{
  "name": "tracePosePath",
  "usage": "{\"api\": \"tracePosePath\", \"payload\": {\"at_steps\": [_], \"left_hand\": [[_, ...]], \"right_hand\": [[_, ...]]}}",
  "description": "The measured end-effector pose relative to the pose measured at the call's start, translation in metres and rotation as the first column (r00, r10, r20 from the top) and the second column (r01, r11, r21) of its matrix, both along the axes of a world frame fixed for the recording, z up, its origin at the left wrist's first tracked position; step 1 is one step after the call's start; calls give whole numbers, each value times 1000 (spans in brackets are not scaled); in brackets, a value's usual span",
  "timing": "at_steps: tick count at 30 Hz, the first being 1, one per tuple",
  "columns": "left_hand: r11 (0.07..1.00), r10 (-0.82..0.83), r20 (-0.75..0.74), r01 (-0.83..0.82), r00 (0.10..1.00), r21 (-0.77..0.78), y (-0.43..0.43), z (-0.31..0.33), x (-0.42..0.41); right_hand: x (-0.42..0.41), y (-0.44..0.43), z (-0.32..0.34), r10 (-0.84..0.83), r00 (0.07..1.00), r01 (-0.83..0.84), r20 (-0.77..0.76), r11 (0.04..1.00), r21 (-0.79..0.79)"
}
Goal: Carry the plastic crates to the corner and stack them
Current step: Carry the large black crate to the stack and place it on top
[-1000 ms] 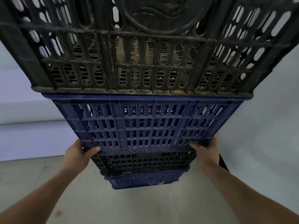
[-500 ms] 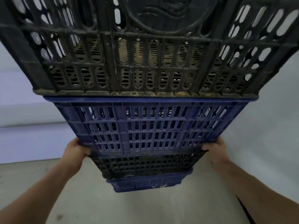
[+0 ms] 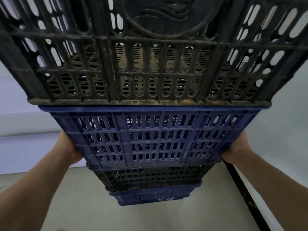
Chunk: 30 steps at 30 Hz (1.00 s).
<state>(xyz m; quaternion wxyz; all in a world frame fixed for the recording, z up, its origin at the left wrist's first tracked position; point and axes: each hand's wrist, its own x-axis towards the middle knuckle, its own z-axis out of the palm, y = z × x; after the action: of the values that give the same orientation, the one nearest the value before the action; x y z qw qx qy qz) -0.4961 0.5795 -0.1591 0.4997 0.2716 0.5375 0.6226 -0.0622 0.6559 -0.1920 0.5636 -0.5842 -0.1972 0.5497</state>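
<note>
A pale grey floor [image 3: 83, 205] is seen below, met by white walls [image 3: 21, 130] on the left and on the right, so that a corner is suggested behind the stack. A tall stack of plastic crates fills the middle of the view and hides the corner itself.

Four crates are made out. At the top a large black crate [image 3: 150, 64], dirty along its lower rim, is set on an upper blue crate [image 3: 155, 139]. Beneath that a lower black crate [image 3: 150, 179] is seen, and at the bottom a lower blue crate [image 3: 155, 196], which appears to rest on the floor.

The upper blue crate is gripped at both ends. The left hand [image 3: 68, 149] is pressed against its left lower corner, and the right hand [image 3: 236, 147] against its right lower corner. The fingers of both hands are wrapped round the far sides of the crate and are mostly hidden by it, closed on it rather than spread.

A dark strip [image 3: 241, 194] is seen running along the base of the right wall, just under the right forearm. No other thing is seen on the floor near the stack.
</note>
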Motion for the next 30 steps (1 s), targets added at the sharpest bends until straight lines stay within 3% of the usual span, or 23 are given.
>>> {"api": "tracePosePath", "payload": {"at_steps": [8,23,27,30], "left_hand": [[994,97,75,-101,992,44,-6,-1,14],[994,105,-62,-104,993,25,-1,7,16],[907,274,-128,-300,953,-296,-10,-22,8],[853,202,-178,-262,963,-452,-39,-57,16]], "right_hand": [[-6,11,27,-54,998,52,28,996,67],[-12,-9,8,-136,991,136,-15,990,-32],[-7,-20,-8,-167,979,171,116,985,-24],[-11,-41,-30,-114,961,149,251,981,-125]]}}
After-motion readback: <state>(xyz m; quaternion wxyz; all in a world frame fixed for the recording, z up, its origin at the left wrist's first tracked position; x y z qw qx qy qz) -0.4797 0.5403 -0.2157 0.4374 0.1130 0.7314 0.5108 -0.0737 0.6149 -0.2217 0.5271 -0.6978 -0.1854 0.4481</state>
